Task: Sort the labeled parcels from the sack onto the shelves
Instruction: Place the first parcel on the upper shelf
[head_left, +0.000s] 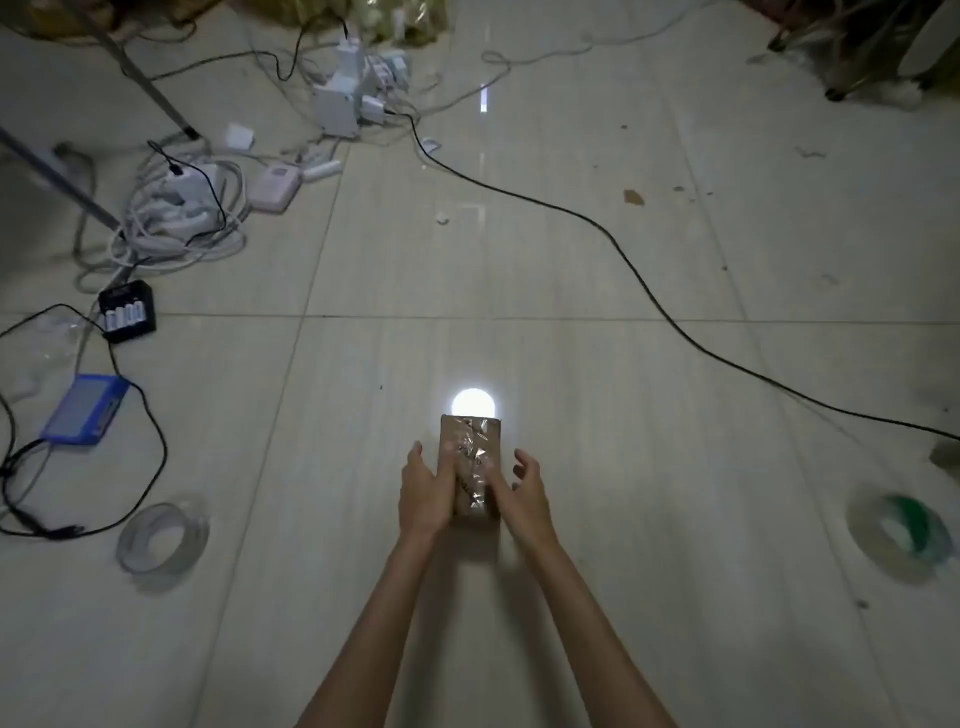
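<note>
We have a small brown parcel (471, 465), its top wrapped in crinkled clear tape, held between both hands out in front of us above the tiled floor (571, 291). Our left hand (427, 491) lies along its left side with the fingers fairly straight, and our right hand (522, 493) supports the right side with the fingers loosely curled and partly spread, so neither seems to clamp it firmly. No sack or shelf is in view, so we judge the parcel is in transit or being checked for its label, which we cannot make out. The slick tape and the light hold could let it slip. Walking on, a foot could catch the black cable (649, 291) running across the floor to the far right, or the tape roll (162, 540) at near left.
</note>
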